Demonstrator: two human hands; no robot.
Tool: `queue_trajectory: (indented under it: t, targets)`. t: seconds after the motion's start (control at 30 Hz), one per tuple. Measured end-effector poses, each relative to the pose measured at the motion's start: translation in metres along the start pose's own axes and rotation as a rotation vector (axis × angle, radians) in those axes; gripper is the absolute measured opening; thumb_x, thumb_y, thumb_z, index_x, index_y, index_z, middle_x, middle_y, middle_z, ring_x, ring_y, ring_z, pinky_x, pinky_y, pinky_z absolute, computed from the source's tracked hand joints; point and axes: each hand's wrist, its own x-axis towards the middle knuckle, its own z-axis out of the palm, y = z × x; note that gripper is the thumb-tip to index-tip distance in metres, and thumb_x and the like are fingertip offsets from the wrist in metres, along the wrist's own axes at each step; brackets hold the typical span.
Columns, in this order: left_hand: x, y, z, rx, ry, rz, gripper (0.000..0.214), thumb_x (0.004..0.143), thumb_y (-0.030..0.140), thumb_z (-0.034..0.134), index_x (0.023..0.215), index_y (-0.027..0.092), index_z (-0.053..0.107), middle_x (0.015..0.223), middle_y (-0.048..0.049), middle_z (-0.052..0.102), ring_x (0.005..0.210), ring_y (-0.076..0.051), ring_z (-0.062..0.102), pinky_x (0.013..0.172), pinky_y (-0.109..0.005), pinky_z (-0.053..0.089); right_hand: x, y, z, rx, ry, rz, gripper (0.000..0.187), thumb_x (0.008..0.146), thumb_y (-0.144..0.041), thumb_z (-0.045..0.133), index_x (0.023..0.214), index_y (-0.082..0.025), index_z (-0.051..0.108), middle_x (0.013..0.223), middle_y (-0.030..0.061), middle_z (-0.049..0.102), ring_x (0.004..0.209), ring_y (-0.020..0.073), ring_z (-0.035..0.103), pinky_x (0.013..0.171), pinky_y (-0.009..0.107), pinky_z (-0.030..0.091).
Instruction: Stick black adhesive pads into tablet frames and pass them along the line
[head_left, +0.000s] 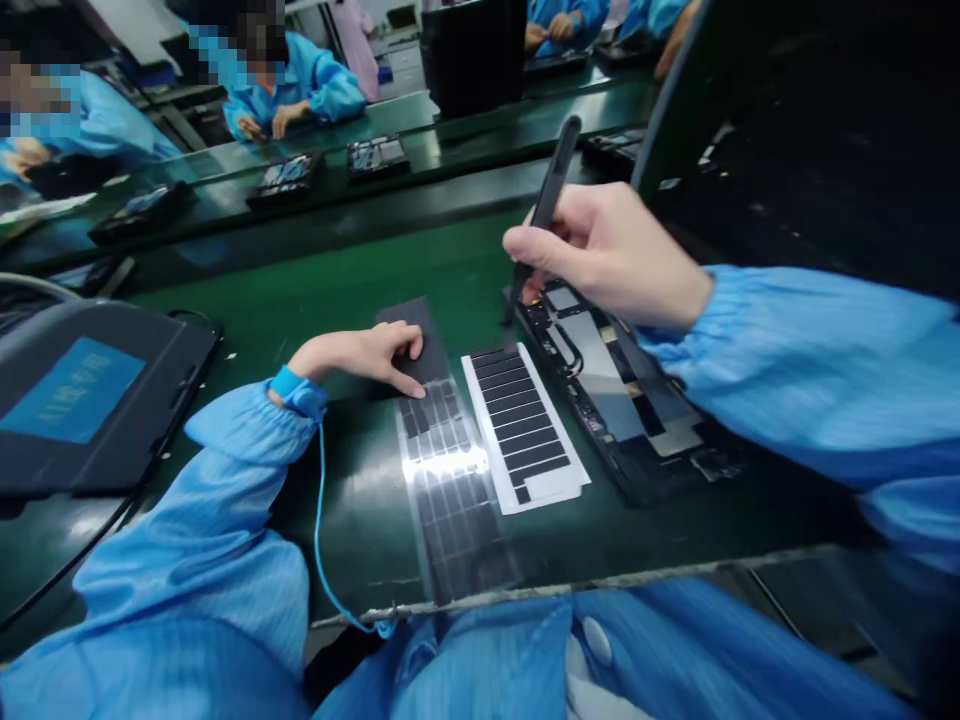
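Right hand (607, 255) – curled in a pen grip, firmly holding a slim black probe (551, 195), tip angled down at the upper-left edge of an opened tablet (622, 400); whether the tip touches cannot be told. Tablet lies on the green desk (420, 260), internals exposed, long axis running diagonally from far left to near right, directly below and nearer the right hand. Left hand (352, 355) – open, fingers lightly curved, grasping nothing, resting on a dark sheet (409, 340) at the far end of a clear film strip (450, 490) bearing dark rectangular patches. A white-backed liner (525, 425) with black strips lies between film and tablet, its long axis roughly parallel to the film's, just beside both. Also: blue wrist strap (296, 392) on the left wrist, with thin blue cord (319, 520).
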Motion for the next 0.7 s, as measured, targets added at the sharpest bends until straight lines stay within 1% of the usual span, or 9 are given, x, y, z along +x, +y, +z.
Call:
queue_trajectory:
  t: [0.07, 0.13, 0.17, 0.2, 0.23, 0.27, 0.33, 0.43, 0.7]
  targets:
    - [0.000, 0.015, 0.003, -0.095, 0.153, -0.067, 0.039, 0.070, 0.055, 0.056, 0.075, 0.018, 0.049, 0.074, -0.0011, 0.052, 0.068, -0.015, 0.047, 0.061, -0.025, 0.035, -0.010, 0.011, -0.022, -0.085, -0.026, 0.107, 0.023, 0.082, -0.032, 0.059, 0.070, -0.013, 0.055, 0.056, 0.0017, 0.059, 0.050, 0.0126, 0.059, 0.048, 0.022, 0.045]
    - [0.001, 0.041, 0.013, -0.114, 0.487, -0.081, 0.030, 0.079, 0.047, 0.049, 0.072, 0.017, 0.050, 0.072, -0.0025, 0.054, 0.070, -0.016, 0.048, 0.066, -0.029, 0.038, -0.024, 0.027, -0.028, -0.022, -0.094, 0.286, 0.024, 0.083, -0.030, 0.059, 0.067, -0.014, 0.052, 0.051, -0.0002, 0.056, 0.044, 0.0110, 0.056, 0.042, 0.021, 0.043]
    - [0.002, 0.057, 0.021, -0.082, 0.684, -0.028, 0.024, 0.081, 0.041, 0.049, 0.073, 0.017, 0.050, 0.075, -0.0035, 0.055, 0.075, -0.017, 0.049, 0.072, -0.031, 0.039, -0.030, 0.034, -0.026, 0.054, -0.129, 0.369, 0.024, 0.083, -0.030, 0.057, 0.067, -0.015, 0.050, 0.051, -0.0012, 0.055, 0.042, 0.0102, 0.055, 0.041, 0.021, 0.043]
    - [0.002, 0.073, 0.031, -0.053, 0.809, 0.083, 0.016, 0.081, 0.033, 0.049, 0.076, 0.018, 0.050, 0.080, -0.0040, 0.056, 0.082, -0.018, 0.049, 0.078, -0.033, 0.039, -0.035, 0.041, -0.022, 0.133, -0.161, 0.424, 0.023, 0.085, -0.030, 0.056, 0.068, -0.016, 0.049, 0.051, -0.0022, 0.055, 0.040, 0.0096, 0.053, 0.039, 0.021, 0.043]
    - [0.003, 0.087, 0.041, -0.052, 0.841, 0.206, 0.009, 0.081, 0.027, 0.048, 0.080, 0.018, 0.049, 0.084, -0.0043, 0.056, 0.087, -0.018, 0.048, 0.083, -0.034, 0.039, -0.039, 0.047, -0.017, 0.192, -0.187, 0.450, 0.022, 0.086, -0.030, 0.054, 0.070, -0.016, 0.048, 0.050, -0.0029, 0.054, 0.038, 0.0090, 0.052, 0.038, 0.020, 0.043]
    - [0.004, 0.099, 0.052, -0.062, 0.830, 0.308, 0.006, 0.081, 0.022, 0.048, 0.085, 0.018, 0.048, 0.090, -0.0053, 0.056, 0.091, -0.019, 0.048, 0.086, -0.034, 0.040, -0.041, 0.051, -0.011, 0.217, -0.205, 0.451, 0.022, 0.087, -0.031, 0.053, 0.071, -0.016, 0.047, 0.049, -0.0035, 0.053, 0.037, 0.0086, 0.051, 0.036, 0.019, 0.042]
    - [0.005, 0.115, 0.070, -0.087, 0.733, 0.438, 0.014, 0.080, 0.018, 0.048, 0.093, 0.017, 0.045, 0.105, -0.0093, 0.052, 0.102, -0.020, 0.045, 0.090, -0.035, 0.040, -0.043, 0.056, -0.004, 0.208, -0.218, 0.427, 0.022, 0.088, -0.031, 0.051, 0.072, -0.016, 0.045, 0.046, -0.0043, 0.052, 0.033, 0.0082, 0.050, 0.032, 0.017, 0.038]
    - [0.006, 0.119, 0.085, -0.112, 0.615, 0.467, 0.015, 0.079, 0.016, 0.047, 0.093, 0.017, 0.040, 0.115, -0.0141, 0.045, 0.110, -0.022, 0.043, 0.093, -0.038, 0.041, -0.040, 0.058, -0.001, 0.200, -0.199, 0.414, 0.021, 0.089, -0.031, 0.049, 0.075, -0.016, 0.044, 0.043, -0.0046, 0.052, 0.030, 0.0079, 0.049, 0.029, 0.015, 0.034]
    - [0.006, 0.118, 0.082, -0.098, 0.559, 0.459, 0.014, 0.080, 0.012, 0.045, 0.084, 0.020, 0.035, 0.117, -0.0131, 0.048, 0.111, -0.025, 0.042, 0.091, -0.043, 0.042, -0.034, 0.063, -0.004, 0.327, -0.246, 0.450, 0.022, 0.089, -0.037, 0.049, 0.089, -0.015, 0.043, 0.043, -0.0039, 0.055, 0.030, 0.0087, 0.050, 0.029, 0.015, 0.039]
